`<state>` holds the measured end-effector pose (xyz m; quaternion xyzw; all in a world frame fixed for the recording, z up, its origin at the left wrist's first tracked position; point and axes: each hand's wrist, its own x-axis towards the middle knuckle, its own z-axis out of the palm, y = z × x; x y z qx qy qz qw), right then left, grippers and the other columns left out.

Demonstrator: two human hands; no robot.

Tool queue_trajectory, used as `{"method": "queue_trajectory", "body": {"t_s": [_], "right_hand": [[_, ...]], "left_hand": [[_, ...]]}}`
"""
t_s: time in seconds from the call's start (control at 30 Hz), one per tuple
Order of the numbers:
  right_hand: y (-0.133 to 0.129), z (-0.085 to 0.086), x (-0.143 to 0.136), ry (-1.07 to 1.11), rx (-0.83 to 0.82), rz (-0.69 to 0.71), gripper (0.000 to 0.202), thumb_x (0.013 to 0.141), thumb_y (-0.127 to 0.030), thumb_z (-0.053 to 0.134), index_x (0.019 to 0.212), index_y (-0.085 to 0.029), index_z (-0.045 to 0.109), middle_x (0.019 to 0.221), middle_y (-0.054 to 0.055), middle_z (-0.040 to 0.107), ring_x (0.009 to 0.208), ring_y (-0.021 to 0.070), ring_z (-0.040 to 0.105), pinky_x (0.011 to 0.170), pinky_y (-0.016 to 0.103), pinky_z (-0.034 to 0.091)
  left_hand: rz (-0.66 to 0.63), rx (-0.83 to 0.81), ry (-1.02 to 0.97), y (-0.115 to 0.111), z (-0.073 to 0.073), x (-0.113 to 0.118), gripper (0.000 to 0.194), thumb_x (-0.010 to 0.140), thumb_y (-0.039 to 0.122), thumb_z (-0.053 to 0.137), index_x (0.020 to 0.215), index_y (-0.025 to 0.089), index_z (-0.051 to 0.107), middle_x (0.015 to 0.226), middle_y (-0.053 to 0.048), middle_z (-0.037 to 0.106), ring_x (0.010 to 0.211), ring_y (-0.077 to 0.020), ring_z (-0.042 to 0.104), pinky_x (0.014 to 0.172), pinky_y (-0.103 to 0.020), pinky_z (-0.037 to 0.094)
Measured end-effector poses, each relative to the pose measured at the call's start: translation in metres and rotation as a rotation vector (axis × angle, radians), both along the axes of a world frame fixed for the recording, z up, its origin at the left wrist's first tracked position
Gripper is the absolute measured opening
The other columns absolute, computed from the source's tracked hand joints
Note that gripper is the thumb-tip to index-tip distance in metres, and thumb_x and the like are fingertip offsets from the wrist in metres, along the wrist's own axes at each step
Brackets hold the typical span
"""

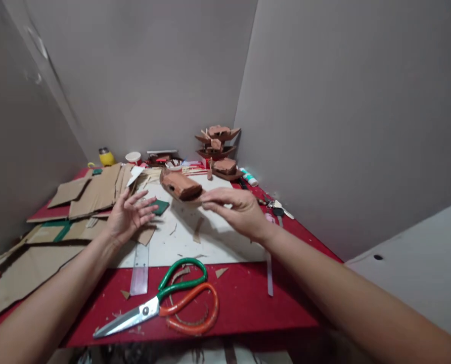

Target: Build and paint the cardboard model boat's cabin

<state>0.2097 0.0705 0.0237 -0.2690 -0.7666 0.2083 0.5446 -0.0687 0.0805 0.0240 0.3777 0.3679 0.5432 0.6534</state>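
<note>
Between the thumb and fingers of my right hand is one end of a small brown model boat, held tilted above the white board. The boat has a rounded cabin with a dark hole in its side. My left hand is open, palm up and fingers spread, to the left of the boat and apart from it. Just beyond its fingertips shows a white scrap; whether they touch is unclear. A dark green piece lies beside the left fingers. Scissors with green and orange handles rest near the table's front edge.
Cardboard sheets are piled at the left. More brown model boats stand in the back corner, beside thin sticks, a white tub and a yellow container. A clear ruler lies on the red table. Grey walls enclose the table.
</note>
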Motion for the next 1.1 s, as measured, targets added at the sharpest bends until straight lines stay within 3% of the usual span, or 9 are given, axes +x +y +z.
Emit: {"method": "queue_trajectory", "body": {"t_s": [0.23,0.47,0.57,0.67,0.77,0.9,1.0,1.1], "right_hand": [[0.024,-0.019,0.023,-0.095,0.015,-0.239,0.009,0.083,-0.023,0.065,0.085,-0.023,0.074,0.091,0.005,0.073,0.089,0.0188,0.067,0.083,0.036,0.054],[0.031,-0.040,0.025,-0.445,-0.014,-0.244,0.014,0.086,-0.020,0.060,0.090,-0.022,0.073,0.098,0.006,0.073,0.089,0.0190,0.069,0.081,0.034,0.055],[0.019,-0.034,0.028,-0.586,-0.057,-0.287,0.022,0.082,-0.017,0.063,0.103,-0.019,0.071,0.106,0.010,0.071,0.092,0.0266,0.068,0.081,0.043,0.056],[-0.005,-0.019,0.027,-0.627,-0.059,-0.354,0.038,0.084,-0.024,0.062,0.121,-0.012,0.061,0.116,0.018,0.065,0.099,0.0332,0.065,0.083,0.052,0.053],[-0.030,-0.014,0.016,-0.714,-0.096,-0.262,0.039,0.092,-0.029,0.052,0.127,-0.012,0.055,0.124,0.016,0.063,0.112,0.0282,0.061,0.095,0.045,0.050],[-0.043,-0.030,-0.009,-0.919,-0.218,-0.166,0.050,0.094,-0.034,0.049,0.136,-0.007,0.046,0.138,0.022,0.050,0.127,0.0318,0.049,0.104,0.049,0.042],[-0.049,-0.037,-0.023,-0.952,-0.225,-0.158,0.054,0.094,-0.037,0.049,0.137,-0.004,0.045,0.140,0.027,0.046,0.131,0.0360,0.043,0.105,0.053,0.039],[-0.068,-0.026,-0.031,-0.963,-0.184,-0.132,0.053,0.095,-0.038,0.048,0.137,-0.005,0.046,0.141,0.026,0.045,0.131,0.0349,0.041,0.107,0.051,0.036]], "left_hand": [[-0.019,-0.014,0.123,0.002,-0.021,0.013,0.034,0.088,0.036,0.052,0.109,0.011,0.062,0.091,-0.012,0.071,0.072,-0.0207,0.070,0.060,-0.031,0.059],[0.041,0.094,0.388,-0.003,-0.024,0.014,0.027,0.084,0.037,0.060,0.100,0.015,0.065,0.091,-0.008,0.070,0.076,-0.0178,0.069,0.065,-0.028,0.058],[0.069,0.149,0.497,-0.002,-0.025,0.009,0.024,0.084,0.041,0.060,0.083,0.017,0.066,0.085,-0.004,0.069,0.074,-0.0146,0.068,0.068,-0.027,0.057],[0.035,0.163,0.622,-0.002,-0.025,0.006,0.028,0.081,0.042,0.064,0.070,0.016,0.064,0.072,-0.002,0.067,0.064,-0.0112,0.064,0.061,-0.022,0.054],[-0.016,0.192,0.755,-0.003,-0.022,0.005,0.035,0.079,0.044,0.065,0.061,0.015,0.059,0.058,0.000,0.062,0.051,-0.0094,0.057,0.048,-0.019,0.046],[-0.050,0.269,0.892,-0.008,-0.009,0.002,0.034,0.077,0.044,0.065,0.059,0.016,0.055,0.050,0.003,0.055,0.043,-0.0091,0.050,0.041,-0.019,0.037],[-0.112,0.334,0.936,-0.030,0.005,0.003,0.031,0.078,0.043,0.063,0.064,0.016,0.058,0.054,0.003,0.056,0.048,-0.0100,0.051,0.046,-0.020,0.039],[-0.182,0.474,1.062,-0.066,0.015,0.001,0.026,0.081,0.041,0.060,0.071,0.017,0.061,0.063,0.002,0.059,0.057,-0.0115,0.052,0.053,-0.022,0.040]]}}
